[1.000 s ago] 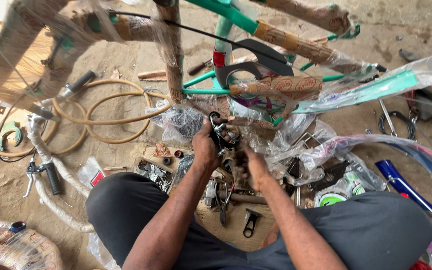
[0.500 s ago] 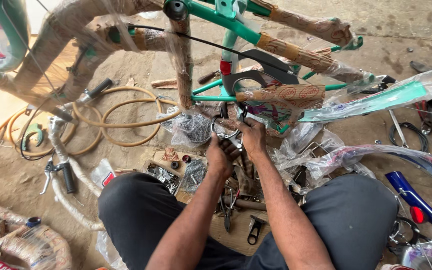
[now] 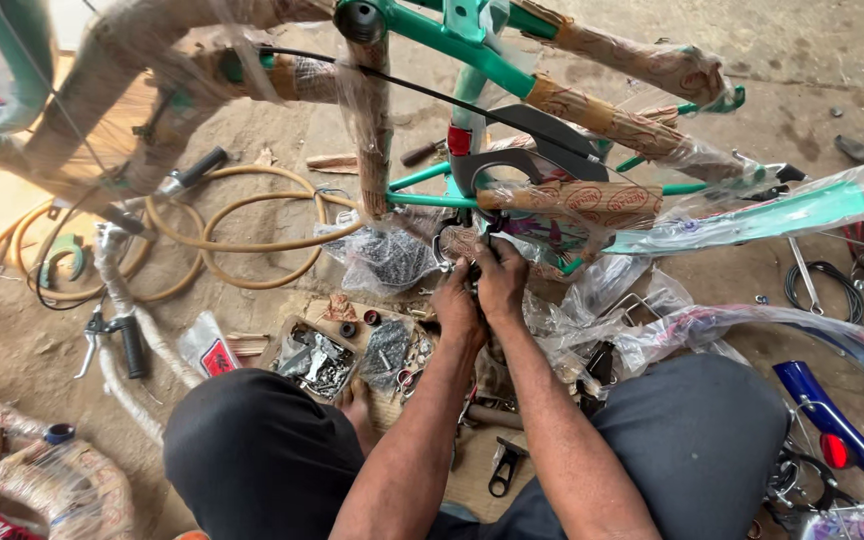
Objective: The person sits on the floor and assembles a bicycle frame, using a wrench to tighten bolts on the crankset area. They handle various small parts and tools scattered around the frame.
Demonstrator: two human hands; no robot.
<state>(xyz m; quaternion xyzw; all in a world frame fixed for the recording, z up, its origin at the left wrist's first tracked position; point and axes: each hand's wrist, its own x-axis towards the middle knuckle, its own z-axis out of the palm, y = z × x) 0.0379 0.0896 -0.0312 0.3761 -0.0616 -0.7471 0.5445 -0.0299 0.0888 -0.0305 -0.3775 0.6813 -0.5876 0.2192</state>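
Green bicycle frame (image 3: 472,60), paper-wrapped; our left hand (image 3: 455,305) and right hand (image 3: 503,280) apparently grip a small metal part (image 3: 449,245) beneath it, beside clear plastic bags (image 3: 382,258).

green bicycle frame (image 3: 472,60), paper-wrapped, seemingly upright
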